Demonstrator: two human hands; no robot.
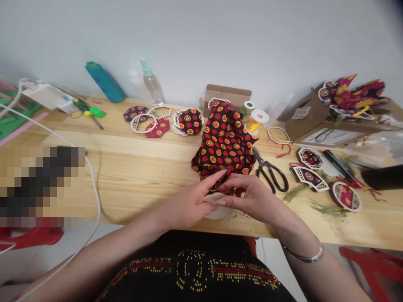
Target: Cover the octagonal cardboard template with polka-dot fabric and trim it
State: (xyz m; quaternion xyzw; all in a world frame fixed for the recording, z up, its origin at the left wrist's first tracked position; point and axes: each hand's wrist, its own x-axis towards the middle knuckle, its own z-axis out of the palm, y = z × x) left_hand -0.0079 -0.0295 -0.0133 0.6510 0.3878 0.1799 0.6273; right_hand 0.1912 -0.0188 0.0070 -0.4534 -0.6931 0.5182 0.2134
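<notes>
A black patterned fabric [227, 140] with red dots and orange flowers spreads over the table in front of me. Its near edge bunches between my hands, above a flat white piece [219, 212]. My left hand [189, 203] is closed on the fabric edge, thumb and finger reaching in from the left. From the right, my right hand [247, 195] pinches at the same fold, its thumb near the white piece. The fingers partly hide what they grip. Black-handled scissors [272, 172] lie right of the fabric.
Yellow thread spool [257, 121] and small cardboard box [229, 93] stand behind the fabric. Round fabric-covered pieces [190, 121] and wooden frames [143, 124] lie left. Finished ornaments [346, 196] and a larger box [327, 121] sit right. A white cable [94, 176] crosses the left side.
</notes>
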